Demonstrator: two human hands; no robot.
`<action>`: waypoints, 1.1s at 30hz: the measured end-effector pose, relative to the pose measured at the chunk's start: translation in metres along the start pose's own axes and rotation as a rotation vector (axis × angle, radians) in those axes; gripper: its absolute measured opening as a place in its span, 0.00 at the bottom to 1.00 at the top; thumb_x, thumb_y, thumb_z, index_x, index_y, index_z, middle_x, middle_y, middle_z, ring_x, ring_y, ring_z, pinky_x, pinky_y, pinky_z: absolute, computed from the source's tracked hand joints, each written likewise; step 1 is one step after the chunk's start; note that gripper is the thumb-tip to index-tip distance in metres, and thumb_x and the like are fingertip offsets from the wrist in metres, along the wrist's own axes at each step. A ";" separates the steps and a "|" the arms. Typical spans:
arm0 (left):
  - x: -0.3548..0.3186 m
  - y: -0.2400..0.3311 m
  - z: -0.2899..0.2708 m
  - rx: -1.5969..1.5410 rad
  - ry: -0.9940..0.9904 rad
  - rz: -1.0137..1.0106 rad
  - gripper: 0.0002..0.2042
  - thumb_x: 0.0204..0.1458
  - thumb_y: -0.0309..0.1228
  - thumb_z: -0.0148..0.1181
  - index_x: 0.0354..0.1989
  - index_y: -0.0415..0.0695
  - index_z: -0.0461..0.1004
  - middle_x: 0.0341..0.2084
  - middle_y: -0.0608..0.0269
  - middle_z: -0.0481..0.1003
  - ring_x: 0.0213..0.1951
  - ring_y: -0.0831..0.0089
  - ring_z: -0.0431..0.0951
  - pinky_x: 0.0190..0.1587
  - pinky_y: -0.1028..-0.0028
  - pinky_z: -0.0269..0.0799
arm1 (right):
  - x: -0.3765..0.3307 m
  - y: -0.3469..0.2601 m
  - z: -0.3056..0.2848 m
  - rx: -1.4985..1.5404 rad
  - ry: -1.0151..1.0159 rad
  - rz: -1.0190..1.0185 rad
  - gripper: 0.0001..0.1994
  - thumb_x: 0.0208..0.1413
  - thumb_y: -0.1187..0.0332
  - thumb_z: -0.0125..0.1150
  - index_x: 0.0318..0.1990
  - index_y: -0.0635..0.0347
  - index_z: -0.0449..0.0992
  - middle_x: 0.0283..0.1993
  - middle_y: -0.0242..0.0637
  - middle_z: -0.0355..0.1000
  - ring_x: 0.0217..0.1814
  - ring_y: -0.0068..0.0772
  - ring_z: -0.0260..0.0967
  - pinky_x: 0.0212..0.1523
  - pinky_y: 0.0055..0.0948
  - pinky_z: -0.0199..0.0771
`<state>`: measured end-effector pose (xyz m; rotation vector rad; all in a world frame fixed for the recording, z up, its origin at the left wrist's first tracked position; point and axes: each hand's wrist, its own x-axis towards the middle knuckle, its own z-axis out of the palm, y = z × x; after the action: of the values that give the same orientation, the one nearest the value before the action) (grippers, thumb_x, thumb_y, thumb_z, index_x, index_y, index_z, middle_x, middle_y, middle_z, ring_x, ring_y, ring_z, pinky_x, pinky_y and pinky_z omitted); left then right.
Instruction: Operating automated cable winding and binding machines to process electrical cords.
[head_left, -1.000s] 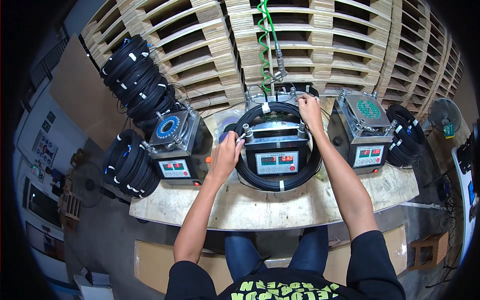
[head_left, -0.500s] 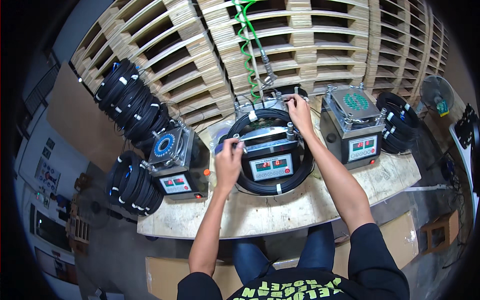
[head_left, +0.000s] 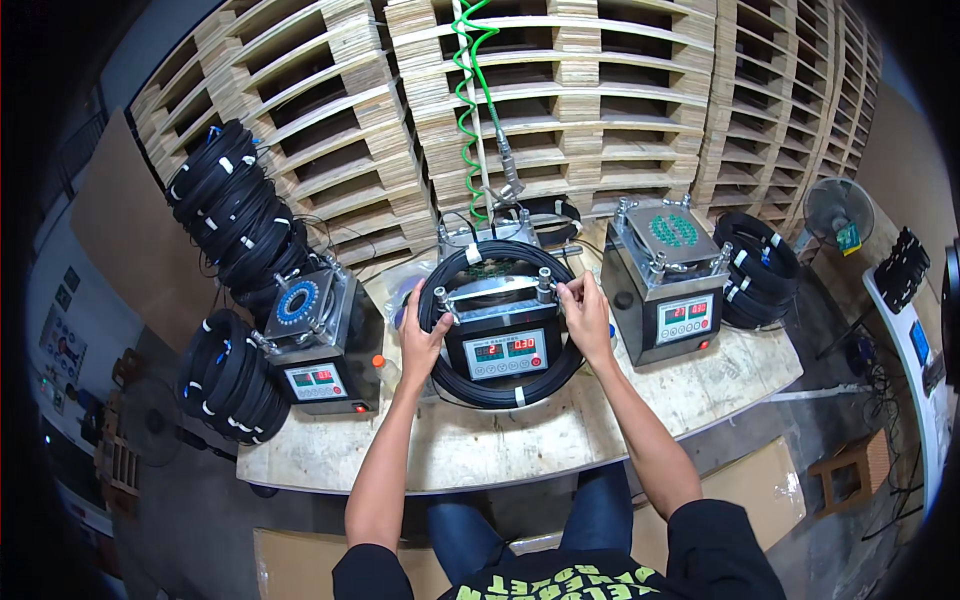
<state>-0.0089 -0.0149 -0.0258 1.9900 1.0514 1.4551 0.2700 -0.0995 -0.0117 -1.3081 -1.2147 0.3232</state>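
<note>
A thick coil of black cable (head_left: pixel 455 390), bound with white ties, leans around the front of the middle machine, a metal box with corner posts and a lit control panel (head_left: pixel 506 354). My left hand (head_left: pixel 421 338) grips the coil's left side, thumb inside the ring and fingers behind it. On the opposite side my right hand (head_left: pixel 585 308) has hold of the ring, close to the machine's right front post (head_left: pixel 544 284). Much of the machine's top plate is hidden behind the coil and a front bar.
Similar machines stand left (head_left: pixel 330 345) and right (head_left: pixel 667 280) on the wooden table (head_left: pixel 480 455). Stacks of cable coils (head_left: pixel 235 215) rise at the left, others (head_left: pixel 755 270) at the right. A green spiral air hose (head_left: pixel 466 120) hangs ahead of stacked pallets (head_left: pixel 560 80).
My left hand has left the machine's left post for the coil's left side. My right hand has come nearer from behind to the coil's right side. The middle display reads differently.
</note>
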 end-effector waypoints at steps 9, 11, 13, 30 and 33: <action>-0.007 0.000 0.000 0.011 0.057 0.042 0.43 0.48 0.60 0.65 0.65 0.42 0.63 0.49 0.46 0.74 0.51 0.55 0.75 0.55 0.63 0.68 | -0.004 -0.006 -0.016 -0.094 -0.005 -0.021 0.14 0.53 0.73 0.66 0.46 0.63 0.70 0.30 0.34 0.63 0.29 0.26 0.61 0.32 0.25 0.66; -0.001 0.005 0.001 -0.016 0.063 0.053 0.43 0.48 0.60 0.65 0.65 0.41 0.63 0.48 0.47 0.74 0.50 0.55 0.76 0.55 0.63 0.68 | -0.009 -0.011 -0.005 -0.020 -0.019 -0.091 0.08 0.56 0.73 0.65 0.38 0.65 0.72 0.22 0.34 0.67 0.22 0.24 0.63 0.25 0.26 0.65; 0.001 0.004 -0.002 -0.009 0.070 0.047 0.43 0.48 0.59 0.65 0.65 0.41 0.63 0.48 0.47 0.74 0.51 0.55 0.75 0.55 0.63 0.68 | -0.024 -0.018 0.021 -0.086 -0.064 -0.113 0.08 0.58 0.73 0.62 0.33 0.66 0.68 0.22 0.44 0.71 0.24 0.33 0.71 0.25 0.33 0.68; 0.001 -0.001 0.002 0.021 0.122 0.018 0.29 0.58 0.46 0.61 0.63 0.43 0.66 0.44 0.48 0.74 0.45 0.56 0.77 0.51 0.64 0.70 | 0.217 -0.073 0.105 -0.774 -0.821 -0.501 0.13 0.44 0.69 0.71 0.39 0.60 0.78 0.33 0.43 0.78 0.38 0.43 0.78 0.36 0.38 0.77; 0.003 -0.006 0.009 0.003 0.109 0.001 0.29 0.56 0.43 0.63 0.63 0.42 0.66 0.45 0.47 0.74 0.47 0.56 0.77 0.52 0.64 0.70 | 0.235 -0.044 0.136 -1.242 -1.222 -0.440 0.13 0.42 0.65 0.74 0.37 0.57 0.82 0.35 0.40 0.80 0.37 0.39 0.78 0.36 0.38 0.79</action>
<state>-0.0021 -0.0085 -0.0316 1.9321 1.0990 1.5782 0.2357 0.1429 0.1136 -1.8162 -2.9887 -0.0491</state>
